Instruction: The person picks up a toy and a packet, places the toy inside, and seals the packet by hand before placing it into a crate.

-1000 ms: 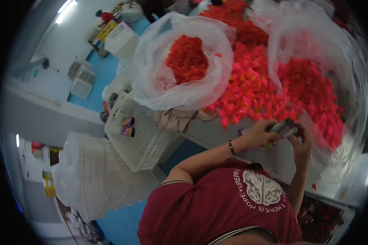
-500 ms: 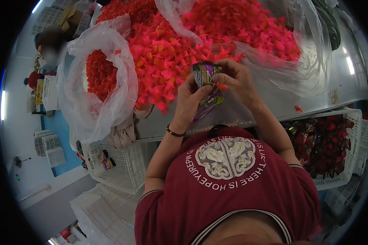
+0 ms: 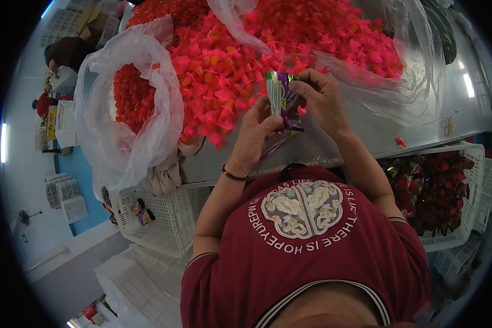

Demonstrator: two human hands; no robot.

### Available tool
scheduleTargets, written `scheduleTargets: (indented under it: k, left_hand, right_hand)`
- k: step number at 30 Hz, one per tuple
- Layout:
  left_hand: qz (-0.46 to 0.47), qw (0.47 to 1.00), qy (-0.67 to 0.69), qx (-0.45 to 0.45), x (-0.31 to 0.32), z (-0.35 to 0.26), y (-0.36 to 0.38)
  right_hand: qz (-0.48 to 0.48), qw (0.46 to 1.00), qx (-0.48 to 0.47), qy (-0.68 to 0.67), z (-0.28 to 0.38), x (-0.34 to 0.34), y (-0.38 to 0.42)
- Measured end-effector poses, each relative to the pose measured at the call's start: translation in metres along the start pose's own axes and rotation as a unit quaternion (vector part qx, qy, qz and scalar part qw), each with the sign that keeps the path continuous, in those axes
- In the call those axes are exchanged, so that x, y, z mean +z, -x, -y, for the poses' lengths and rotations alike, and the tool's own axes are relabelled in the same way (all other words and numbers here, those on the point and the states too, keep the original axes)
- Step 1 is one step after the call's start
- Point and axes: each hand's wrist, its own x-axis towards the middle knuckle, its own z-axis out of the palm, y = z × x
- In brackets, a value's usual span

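Observation:
A small purple and green printed packet (image 3: 284,104) is held up in front of my chest, over the metal table (image 3: 361,123). My left hand (image 3: 255,131) pinches its left side, thumb across the front. At the upper right corner, my right hand (image 3: 323,101) has thumb and fingers closed on the packet's edge. Part of the packet's back is hidden by the fingers. Just beyond lies a large heap of pink and red plastic pieces (image 3: 213,82). More purple film shows on the table below the packet.
A clear plastic bag (image 3: 172,104) of small red pieces stands at the left. Another clear bag (image 3: 415,104) spreads at the right. White crates (image 3: 167,218) sit below the left table edge; a crate (image 3: 473,202) of dark red packets is at the lower right. Rubber bands (image 3: 446,127) lie near a red piece (image 3: 400,142).
The packet has turned and straightened, showing its printed face more fully. My right hand has shifted slightly to the right and up. A person at the far left has moved.

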Motion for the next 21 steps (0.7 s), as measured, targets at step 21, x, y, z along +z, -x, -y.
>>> scheduleTargets:
  k: [21]
  left_hand:
    - [-0.035, 0.989, -0.144, 0.024, -0.013, 0.018, -0.009]
  right_hand:
    - [-0.064, 0.994, -0.054, 0.064, 0.018, -0.030, -0.005]
